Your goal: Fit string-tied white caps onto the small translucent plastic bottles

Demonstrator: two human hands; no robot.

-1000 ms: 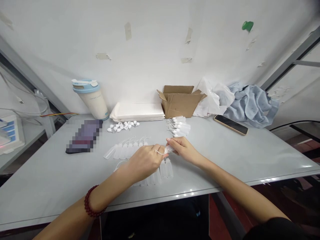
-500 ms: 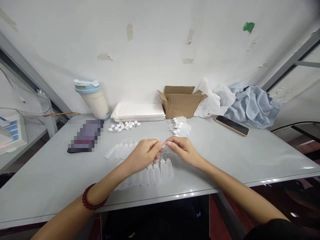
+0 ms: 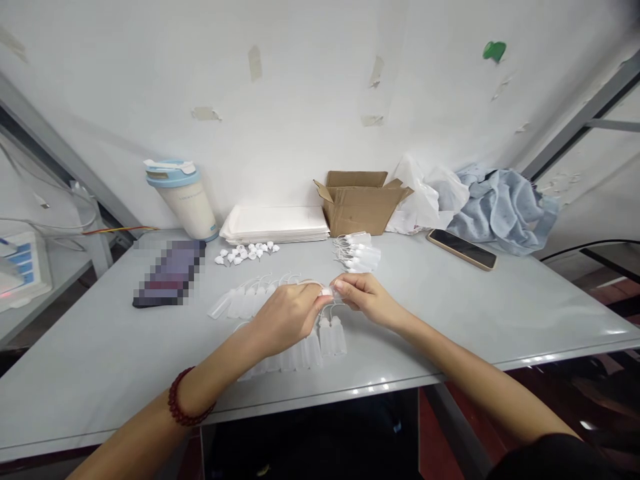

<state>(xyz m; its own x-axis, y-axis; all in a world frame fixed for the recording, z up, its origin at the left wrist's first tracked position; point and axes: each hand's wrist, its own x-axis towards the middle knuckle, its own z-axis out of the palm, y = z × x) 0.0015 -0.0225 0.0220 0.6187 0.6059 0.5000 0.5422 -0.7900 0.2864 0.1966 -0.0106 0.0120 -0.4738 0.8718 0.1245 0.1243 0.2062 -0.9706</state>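
My left hand (image 3: 287, 319) is closed with thumb and fingers pinching a small white cap (image 3: 326, 291). Meeting it, my right hand (image 3: 369, 300) grips a small translucent plastic bottle (image 3: 337, 293), mostly hidden by its fingers. Beneath and around my left hand lie two rows of similar bottles with thin white straps, one row behind (image 3: 243, 303) and one nearer the front edge (image 3: 333, 337). My left hand and forearm cover part of both rows. Farther back are a cluster of small white caps with thin dark tips (image 3: 245, 253) and a pile of more bottles (image 3: 365, 257).
Along the wall stand a tumbler (image 3: 187, 200), a stack of white sheets or trays (image 3: 280, 223), an open cardboard box (image 3: 363, 207), a white plastic bag (image 3: 425, 197) and blue cloth (image 3: 503, 210). One phone (image 3: 463, 249) lies right, a blurred dark object (image 3: 173, 273) left.
My left hand has turned over the joint between the hands, its back now more upward, and the white cap shows between the fingers. My right hand has barely moved.
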